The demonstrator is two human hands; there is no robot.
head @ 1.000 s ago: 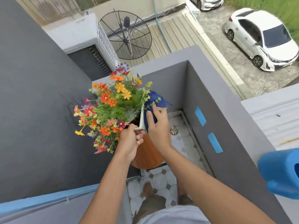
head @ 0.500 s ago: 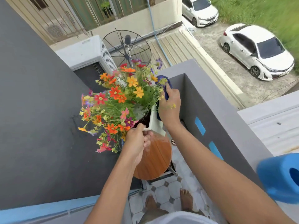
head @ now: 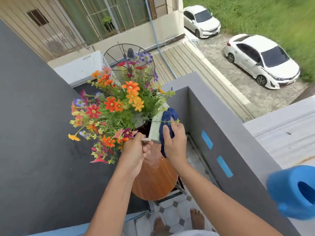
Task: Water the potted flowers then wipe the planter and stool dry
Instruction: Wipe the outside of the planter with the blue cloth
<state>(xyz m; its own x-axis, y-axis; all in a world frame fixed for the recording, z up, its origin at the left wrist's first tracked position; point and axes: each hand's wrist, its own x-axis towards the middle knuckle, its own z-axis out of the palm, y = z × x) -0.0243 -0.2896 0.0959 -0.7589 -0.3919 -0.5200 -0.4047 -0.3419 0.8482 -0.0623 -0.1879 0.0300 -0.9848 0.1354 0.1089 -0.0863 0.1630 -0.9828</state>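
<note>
Two stages seemingly underway or past, judging by the scene: watering apparently over, with the blue watering can (head: 293, 191) set aside on the ledge at the right edge and no hand on it; wiping now in progress. Still to do, by the look of things: the rest of the planter's walls and the stool (head: 153, 181), whose wooden top shows a wet sheen just under the hands.

Left hand (head: 133, 150) at the near corner of the white planter (head: 154, 129), fingers curled tight around the rim, steadying it. Right hand (head: 175, 143) pressing the dark blue cloth (head: 167, 116) flat against the planter's right wall, fingers together over the bunched fabric. Planter above the stool top, beside the grey parapet wall (head: 221, 116), flowers (head: 119, 108) spilling out to the left; impossible to tell whether resting on the stool or raised slightly off it.

Compared with half a second ago: right hand and cloth drawn back from the far end of the wall toward the near corner, as in a wiping stroke. Left grip unchanged. View tipped further up and outward, taking in more of the street and cars.
</note>
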